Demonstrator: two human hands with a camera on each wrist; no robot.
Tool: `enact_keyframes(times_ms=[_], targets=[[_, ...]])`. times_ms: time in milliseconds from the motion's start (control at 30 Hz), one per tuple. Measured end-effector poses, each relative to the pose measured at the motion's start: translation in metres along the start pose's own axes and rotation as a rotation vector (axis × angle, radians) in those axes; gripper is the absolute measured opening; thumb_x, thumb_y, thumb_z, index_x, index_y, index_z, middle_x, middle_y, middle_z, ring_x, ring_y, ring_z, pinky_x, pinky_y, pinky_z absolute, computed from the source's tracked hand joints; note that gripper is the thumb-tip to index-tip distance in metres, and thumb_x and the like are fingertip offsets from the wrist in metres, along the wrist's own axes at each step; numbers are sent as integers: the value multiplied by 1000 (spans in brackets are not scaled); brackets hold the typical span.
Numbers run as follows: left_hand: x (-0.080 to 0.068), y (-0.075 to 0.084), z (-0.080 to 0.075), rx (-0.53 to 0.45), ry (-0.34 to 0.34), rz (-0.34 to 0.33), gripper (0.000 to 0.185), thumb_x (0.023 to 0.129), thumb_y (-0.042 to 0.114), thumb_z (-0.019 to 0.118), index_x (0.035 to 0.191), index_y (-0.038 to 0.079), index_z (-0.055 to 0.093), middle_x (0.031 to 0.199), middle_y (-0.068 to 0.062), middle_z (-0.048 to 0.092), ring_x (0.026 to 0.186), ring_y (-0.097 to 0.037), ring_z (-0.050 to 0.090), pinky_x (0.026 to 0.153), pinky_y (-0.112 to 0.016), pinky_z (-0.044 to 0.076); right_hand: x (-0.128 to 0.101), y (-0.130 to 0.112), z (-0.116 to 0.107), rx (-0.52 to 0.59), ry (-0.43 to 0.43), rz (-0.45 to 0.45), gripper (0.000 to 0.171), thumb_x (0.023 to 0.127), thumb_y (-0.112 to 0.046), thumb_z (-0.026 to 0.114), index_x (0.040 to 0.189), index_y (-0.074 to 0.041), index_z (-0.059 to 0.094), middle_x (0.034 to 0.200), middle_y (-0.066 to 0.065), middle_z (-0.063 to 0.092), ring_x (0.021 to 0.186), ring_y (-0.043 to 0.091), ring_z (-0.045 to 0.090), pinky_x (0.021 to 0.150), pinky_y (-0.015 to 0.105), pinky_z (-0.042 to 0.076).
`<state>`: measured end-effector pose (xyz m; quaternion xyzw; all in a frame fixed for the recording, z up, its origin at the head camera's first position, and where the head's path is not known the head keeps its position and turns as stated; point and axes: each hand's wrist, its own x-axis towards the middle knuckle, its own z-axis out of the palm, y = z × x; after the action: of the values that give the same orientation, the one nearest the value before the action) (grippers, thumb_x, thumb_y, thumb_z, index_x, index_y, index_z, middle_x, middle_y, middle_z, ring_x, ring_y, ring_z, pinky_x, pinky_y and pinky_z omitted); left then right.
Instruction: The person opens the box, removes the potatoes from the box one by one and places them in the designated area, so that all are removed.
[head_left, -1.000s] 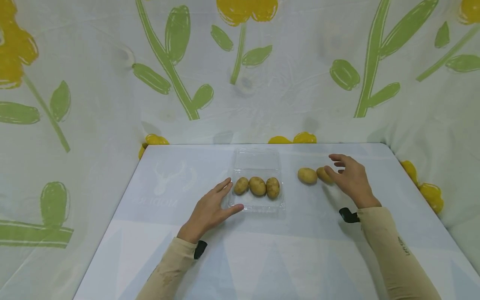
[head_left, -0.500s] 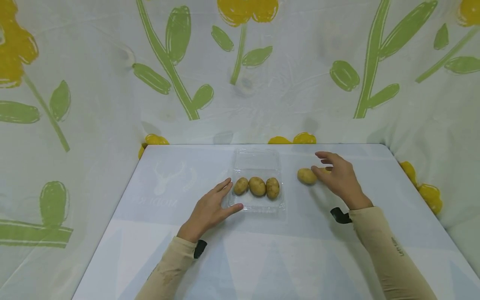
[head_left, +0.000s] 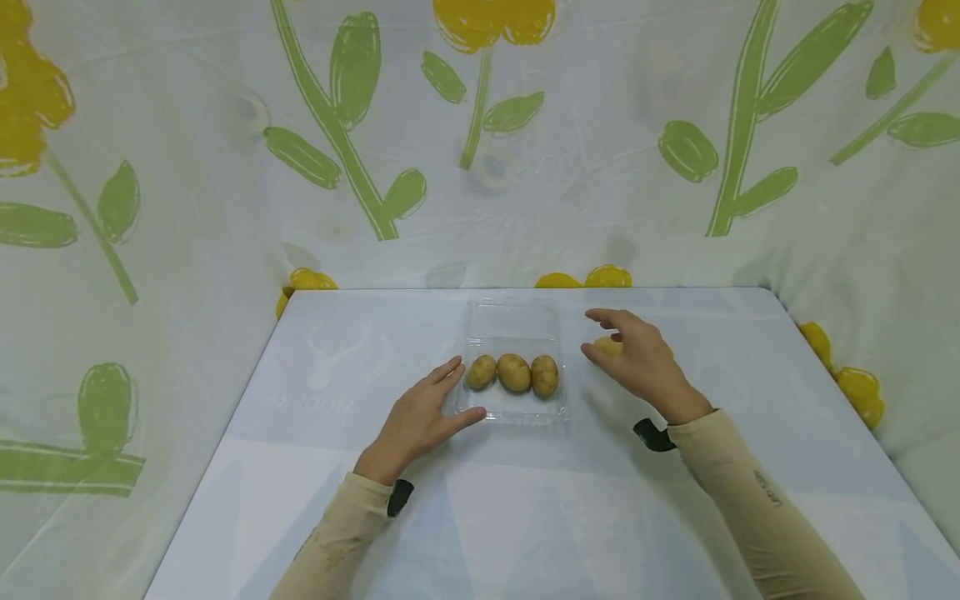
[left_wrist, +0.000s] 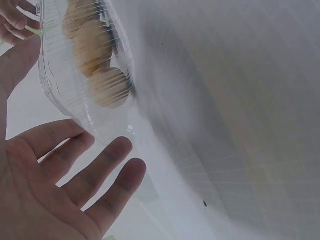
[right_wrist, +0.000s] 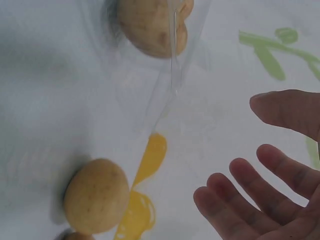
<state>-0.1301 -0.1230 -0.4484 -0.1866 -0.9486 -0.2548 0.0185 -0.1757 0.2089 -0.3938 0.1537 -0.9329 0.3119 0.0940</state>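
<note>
1. the left hand (head_left: 420,421) lies flat on the pale blue table (head_left: 525,517), fingers straight and spread, with the fingertips touching the near left corner of the clear plastic clamshell tray (head_left: 517,321). it grips nothing.
2. the tray holds three small tan potatoes (head_left: 513,372) in a row across its front half, side by side and touching. its lid lies open behind them.
3. the right hand (head_left: 637,358) hovers just right of the tray, fingers loosely curved and apart, over a loose yellow-tan potato (head_left: 604,346) on the table. the right wrist view shows the palm empty, with that potato (right_wrist: 96,196) apart from the fingers (right_wrist: 260,185).
4. the relation that matters: the loose potato lies directly below and slightly ahead of the right hand, between that hand and the tray's right wall. the right hand is much nearer to it, since the left sits on the tray's far side.
5. the potato's long axis seems to run roughly left to right, though the hand hides most of it in the head view.
6. a second potato's edge (right_wrist: 75,235) peeks in at the bottom of the right wrist view.
7. a white cloth with green stems and yellow flowers (head_left: 480,125) hangs behind the table.
</note>
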Motion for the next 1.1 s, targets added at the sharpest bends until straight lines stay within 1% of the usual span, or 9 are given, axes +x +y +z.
enact_keyframes(times_ms=[133,233,367,433,567,700,833,967,1100], targets=[[0,0,0,-1,3,-1,86,79,68,55,142,11,40,149,6,32,134,-16,33,104,-41,36,2,-9,10,-16,-32,-87,52,80,-25,74,128,-11,55,122,5,58,103,24,58,83,41,51],[0,0,0,-4,6,0,86,79,67,56,142,11,40,149,6,32,134,-17,33,104,-41,36,2,-15,18,-38,-67,-145,53,80,-25,75,127,-11,56,120,5,59,97,24,59,78,39,52],[0,0,0,-6,5,-9,86,79,68,56,142,12,40,149,6,32,134,-17,34,103,-42,36,1,-21,29,-70,-110,-187,52,79,-25,75,127,-13,56,120,5,60,94,23,59,75,37,52],[0,0,1,-8,6,-10,86,78,68,56,142,11,40,149,6,33,134,-18,34,103,-42,36,1,-23,35,-78,-133,-203,52,79,-24,75,126,-13,56,121,5,59,98,24,60,77,37,52],[0,0,1,-6,8,-7,86,79,68,55,142,11,41,149,5,33,134,-18,34,104,-42,36,2,-24,44,-62,-176,-232,50,78,-18,76,124,-10,58,121,6,60,106,24,58,86,39,50],[0,1,0,-5,13,-4,86,79,67,56,141,11,41,149,5,33,134,-17,34,104,-41,36,2,-23,51,-71,-197,-245,49,76,-16,77,121,-9,59,119,6,60,110,23,56,90,40,48],[0,2,0,-11,14,-6,85,79,67,56,141,10,41,148,5,34,134,-17,34,103,-42,36,2,-21,56,-108,-212,-269,50,74,-15,79,120,-8,60,118,6,60,108,23,56,91,39,47],[0,1,0,-8,-2,-20,87,78,69,55,142,12,40,149,6,32,134,-16,33,104,-41,35,2,-21,61,-148,-207,-305,46,75,-14,77,117,-6,62,114,8,61,103,24,56,90,38,47],[1,0,1,-3,-12,-25,87,78,70,54,143,12,39,150,7,31,135,-16,32,105,-41,35,2,-22,65,-189,-209,-324,43,74,-13,76,115,-6,64,114,9,61,105,25,55,91,37,46]])
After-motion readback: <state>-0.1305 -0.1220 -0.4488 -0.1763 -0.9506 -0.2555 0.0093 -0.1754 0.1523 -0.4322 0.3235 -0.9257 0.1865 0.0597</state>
